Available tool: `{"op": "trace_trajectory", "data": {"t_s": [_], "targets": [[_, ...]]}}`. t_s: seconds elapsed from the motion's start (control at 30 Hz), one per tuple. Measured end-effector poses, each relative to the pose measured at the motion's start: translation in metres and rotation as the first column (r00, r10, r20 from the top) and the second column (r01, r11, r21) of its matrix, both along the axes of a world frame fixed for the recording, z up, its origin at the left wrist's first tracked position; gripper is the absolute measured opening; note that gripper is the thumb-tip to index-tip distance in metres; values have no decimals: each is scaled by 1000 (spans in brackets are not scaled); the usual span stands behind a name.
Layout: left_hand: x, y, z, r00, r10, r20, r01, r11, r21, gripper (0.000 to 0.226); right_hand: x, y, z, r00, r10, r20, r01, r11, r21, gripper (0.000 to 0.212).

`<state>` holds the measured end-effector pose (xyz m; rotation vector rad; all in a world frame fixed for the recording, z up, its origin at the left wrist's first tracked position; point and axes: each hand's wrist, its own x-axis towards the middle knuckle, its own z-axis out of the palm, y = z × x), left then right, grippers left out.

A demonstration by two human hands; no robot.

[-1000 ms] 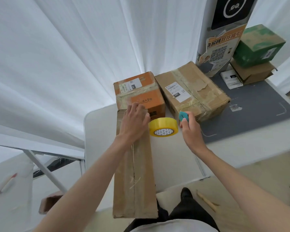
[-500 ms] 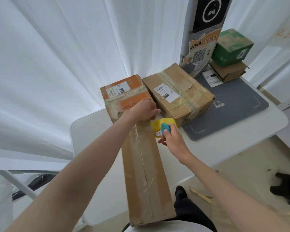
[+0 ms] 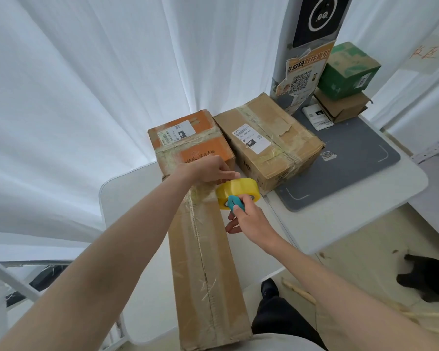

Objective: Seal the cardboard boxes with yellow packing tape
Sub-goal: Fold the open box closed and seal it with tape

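A long brown cardboard box (image 3: 205,262) lies lengthwise on the white table (image 3: 132,198), its near end over the table edge towards me. The yellow tape roll (image 3: 241,190) is lifted on edge at the box's far right corner. My left hand (image 3: 205,169) sits over the far end of the box, its curled fingertips pinching at the roll's top edge. My right hand (image 3: 249,219) grips a small teal cutter (image 3: 233,202) pressed against the near side of the roll; whether its other fingers hold the roll is hidden.
An orange box (image 3: 188,140) and a taped brown box (image 3: 269,143) stand just behind the roll. Farther right lie a grey mat (image 3: 352,160), a green box (image 3: 350,69) stacked on a small brown one, and a post with a QR poster (image 3: 304,74). White curtains hang behind.
The tape roll has come up off the table onto its edge beside the long box. My left hand has shifted right to its top edge; my right hand with the cutter stays against it.
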<state>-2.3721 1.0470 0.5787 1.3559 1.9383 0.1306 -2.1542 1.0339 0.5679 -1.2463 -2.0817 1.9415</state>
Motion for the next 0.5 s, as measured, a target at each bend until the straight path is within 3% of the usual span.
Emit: {"op": "trace_trajectory", "data": {"t_s": [0.17,0.27,0.5], "targets": [[-2,9,5,994,-26,105,35,996,-79,54,-5,-2,2,998,57,13,-58,994,94,16],[-5,17,7,985,-82,151,100,989,-113,39,-7,-4,2,997,79,23,-81,989,125,15],[-4,18,7,980,-61,192,94,981,-169,48,-5,-3,6,999,39,14,-41,954,295,13]]}}
